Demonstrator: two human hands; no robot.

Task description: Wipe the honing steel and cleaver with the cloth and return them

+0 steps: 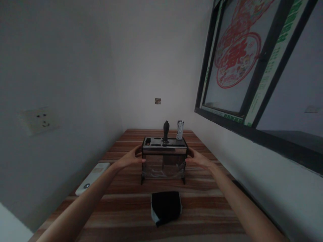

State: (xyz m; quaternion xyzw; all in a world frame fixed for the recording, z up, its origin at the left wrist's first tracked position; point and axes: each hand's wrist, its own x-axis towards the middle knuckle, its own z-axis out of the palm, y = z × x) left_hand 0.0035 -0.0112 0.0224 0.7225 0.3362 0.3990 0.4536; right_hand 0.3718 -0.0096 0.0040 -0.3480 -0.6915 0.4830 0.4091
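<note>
A knife block (164, 161) with a metal slotted top and clear front panel stands on the wooden table (202, 205). A black handle (166, 131) sticks up from one slot. My left hand (131, 158) grips the block's left side. My right hand (198, 158) grips its right side. Both hands curl around the upper edges.
A black folded cloth (166, 206) lies on the table in front of the block. A white flat device (92, 178) rests at the table's left edge. A small white packet (180, 130) stands behind the block. Walls close in on the left and far sides; a dark-framed window (252, 84) is on the right.
</note>
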